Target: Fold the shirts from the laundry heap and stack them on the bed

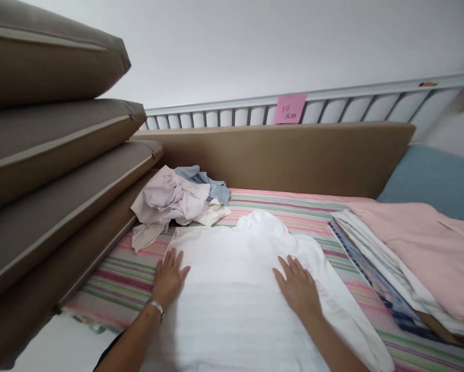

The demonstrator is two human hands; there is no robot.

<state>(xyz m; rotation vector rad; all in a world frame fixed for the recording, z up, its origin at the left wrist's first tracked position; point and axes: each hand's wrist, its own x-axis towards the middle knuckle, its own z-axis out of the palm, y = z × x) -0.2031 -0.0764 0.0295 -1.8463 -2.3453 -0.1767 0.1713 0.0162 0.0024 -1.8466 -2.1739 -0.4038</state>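
A white shirt (232, 289) lies spread flat on a striped sheet (111, 281) in front of me. My left hand (169, 276) rests flat on the shirt's left edge, fingers stretched out, a bracelet on the wrist. My right hand (298, 287) lies flat on the shirt's right side near the sleeve, fingers extended too. Neither hand grips anything.
A crumpled heap of pale pink, blue and cream clothes (181, 199) sits behind the shirt. Brown cushions (49, 170) are stacked at the left. Folded clothes topped by a pink garment (417, 248) lie at the right. A brown cushion (286, 155) and a white railing with a pink note (290, 108) stand behind.
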